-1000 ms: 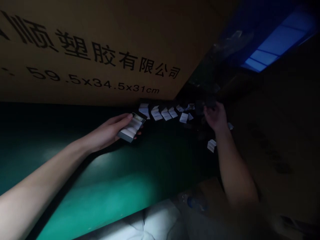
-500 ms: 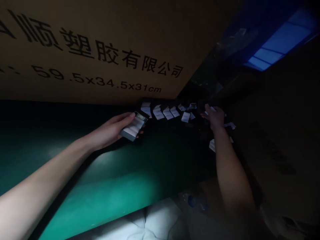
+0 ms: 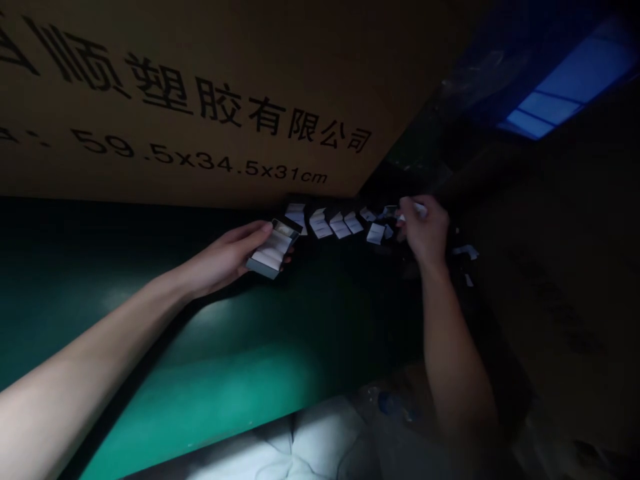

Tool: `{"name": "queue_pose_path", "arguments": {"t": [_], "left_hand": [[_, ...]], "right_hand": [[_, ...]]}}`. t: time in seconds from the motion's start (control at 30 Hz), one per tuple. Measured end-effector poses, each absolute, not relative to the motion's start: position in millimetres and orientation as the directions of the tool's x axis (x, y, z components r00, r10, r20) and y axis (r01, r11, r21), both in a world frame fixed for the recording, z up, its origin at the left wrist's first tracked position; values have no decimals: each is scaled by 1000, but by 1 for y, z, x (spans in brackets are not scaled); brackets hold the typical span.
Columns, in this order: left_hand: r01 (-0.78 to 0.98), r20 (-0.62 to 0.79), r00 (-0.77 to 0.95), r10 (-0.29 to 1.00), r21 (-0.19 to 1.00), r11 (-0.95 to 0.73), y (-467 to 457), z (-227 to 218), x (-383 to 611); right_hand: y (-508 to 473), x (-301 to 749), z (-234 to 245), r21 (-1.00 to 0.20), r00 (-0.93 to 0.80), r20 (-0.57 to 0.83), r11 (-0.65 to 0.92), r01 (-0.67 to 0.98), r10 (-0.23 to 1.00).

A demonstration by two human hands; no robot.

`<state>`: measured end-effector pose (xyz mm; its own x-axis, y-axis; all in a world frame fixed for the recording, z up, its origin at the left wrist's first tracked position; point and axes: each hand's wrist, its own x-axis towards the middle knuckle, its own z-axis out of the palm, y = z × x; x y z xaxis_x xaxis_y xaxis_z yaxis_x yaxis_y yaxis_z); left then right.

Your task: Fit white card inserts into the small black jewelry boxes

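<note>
Small dark box with white lining (image 3: 271,252) is clasped, tilted, by the left hand (image 3: 225,260) above the far green tabletop (image 3: 225,387). A white folded paper slip (image 3: 417,210) is pinched by the right hand (image 3: 425,233); in such dimness it may be fumbled and lost.

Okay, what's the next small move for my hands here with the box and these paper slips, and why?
Probably carry the right hand across to the small open box held tilted in the left hand. The right hand seems to pinch a folded white slip above the scattered slips on the green table, and the box's open face points upward, unobstructed.
</note>
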<state>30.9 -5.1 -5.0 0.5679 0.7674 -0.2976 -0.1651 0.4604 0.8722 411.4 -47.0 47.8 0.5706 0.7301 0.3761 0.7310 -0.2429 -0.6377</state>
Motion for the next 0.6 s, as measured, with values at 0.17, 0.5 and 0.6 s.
{"name": "queue_pose_path", "arguments": {"t": [0.17,0.5,0.6], "left_hand": [[-177,-291,558,777,873,455,-7,0,33],[-220,-273,464,842,886,409,-6,3,33],[-217,-275,446,852,890,401,-5,1,32]], "right_hand": [[-49,316,44,-855,209,244,109,508,947],[-51,228,-12,-984,148,99,76,158,984],[-54,228,-18,-984,205,113,82,155,972]]}}
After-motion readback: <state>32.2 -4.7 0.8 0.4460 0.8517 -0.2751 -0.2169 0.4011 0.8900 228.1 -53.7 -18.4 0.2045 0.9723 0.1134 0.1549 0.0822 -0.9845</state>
